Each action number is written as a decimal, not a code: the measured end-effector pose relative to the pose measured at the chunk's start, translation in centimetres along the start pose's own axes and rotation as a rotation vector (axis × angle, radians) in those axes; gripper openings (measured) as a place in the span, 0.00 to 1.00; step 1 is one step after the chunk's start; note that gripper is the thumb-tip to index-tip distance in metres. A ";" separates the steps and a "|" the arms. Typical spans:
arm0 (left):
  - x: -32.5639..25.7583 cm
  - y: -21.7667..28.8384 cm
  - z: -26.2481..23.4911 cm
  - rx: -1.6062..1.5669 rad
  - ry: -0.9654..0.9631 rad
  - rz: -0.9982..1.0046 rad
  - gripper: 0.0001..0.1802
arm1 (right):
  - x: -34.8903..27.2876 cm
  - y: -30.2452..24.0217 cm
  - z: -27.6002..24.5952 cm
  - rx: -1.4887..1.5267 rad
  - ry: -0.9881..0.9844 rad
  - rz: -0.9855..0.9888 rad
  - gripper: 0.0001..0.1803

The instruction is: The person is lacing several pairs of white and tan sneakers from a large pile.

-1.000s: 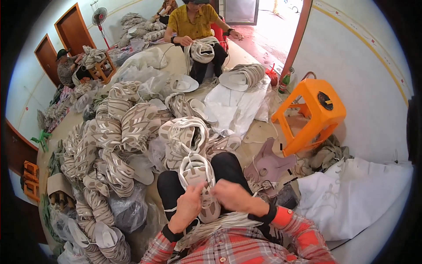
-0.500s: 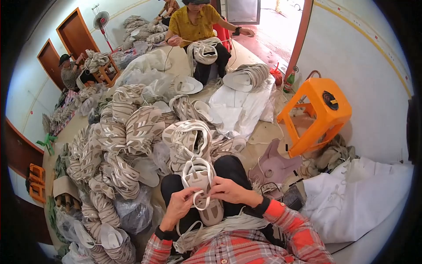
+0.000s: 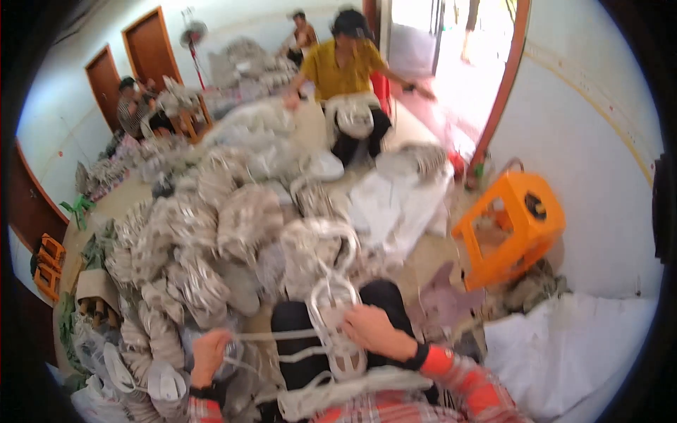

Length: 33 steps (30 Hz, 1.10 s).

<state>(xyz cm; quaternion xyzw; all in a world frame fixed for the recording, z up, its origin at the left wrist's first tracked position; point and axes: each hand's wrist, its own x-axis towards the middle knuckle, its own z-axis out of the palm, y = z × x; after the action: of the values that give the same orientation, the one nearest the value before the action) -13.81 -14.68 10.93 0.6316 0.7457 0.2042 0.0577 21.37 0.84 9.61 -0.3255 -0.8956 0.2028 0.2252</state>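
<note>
A beige and white shoe upper (image 3: 347, 362) lies on my lap between my knees. My left hand (image 3: 209, 354) is out to the left, closed on a white shoelace (image 3: 275, 336) that stretches taut from the upper. My right hand (image 3: 377, 330) grips the upper at its lacing area, with the fingertips bent over it and partly hidden. A second strand runs left across my dark trousers below the taut one. A bundle of pale laces (image 3: 356, 392) rests across my lap. Just beyond my knees sits a stack of uppers (image 3: 317, 247).
Heaps of bundled uppers (image 3: 187, 222) cover the floor on my left. An orange stool (image 3: 539, 211) and a white sack (image 3: 564, 345) are at my right. A co-worker in a yellow shirt (image 3: 343, 76) sits ahead, holding uppers on the lap. More people work at the back.
My left hand has moved from the upper out to the left, drawing the lace straight. My right hand stays at the upper. The whole view has shifted and blurred.
</note>
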 end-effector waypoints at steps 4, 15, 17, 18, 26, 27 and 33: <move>-6.9 -11.2 -0.8 -0.021 0.094 0.017 0.08 | -0.7 0.1 1.5 0.125 -0.053 -0.153 0.11; -15.1 -20.6 -1.2 0.516 0.197 -0.281 0.13 | 3.1 -2.5 1.7 0.176 -0.481 -0.112 0.16; -12.0 -20.9 2.4 0.341 0.220 -0.297 0.13 | 3.9 -3.0 1.3 0.190 -0.506 -0.317 0.16; -10.5 -20.5 4.2 0.249 0.226 -0.304 0.12 | 3.8 -3.7 1.0 0.191 -0.503 -0.302 0.16; -5.2 -15.9 13.0 -0.404 0.304 -0.406 0.11 | 1.0 -5.2 8.4 0.468 -0.562 -0.641 0.15; -0.9 -7.1 8.6 -0.419 0.262 -0.335 0.11 | 2.3 -4.2 8.8 0.406 -0.500 -0.610 0.15; 1.0 7.8 3.9 -1.255 0.248 -0.646 0.08 | 9.2 -0.9 4.2 0.201 -0.422 -0.741 0.12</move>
<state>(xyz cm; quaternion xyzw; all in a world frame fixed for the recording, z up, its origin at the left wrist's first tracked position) -5.51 -11.92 10.52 0.1993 0.6385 0.6376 0.3823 12.35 5.48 9.20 0.0897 -0.9542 0.2566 0.1251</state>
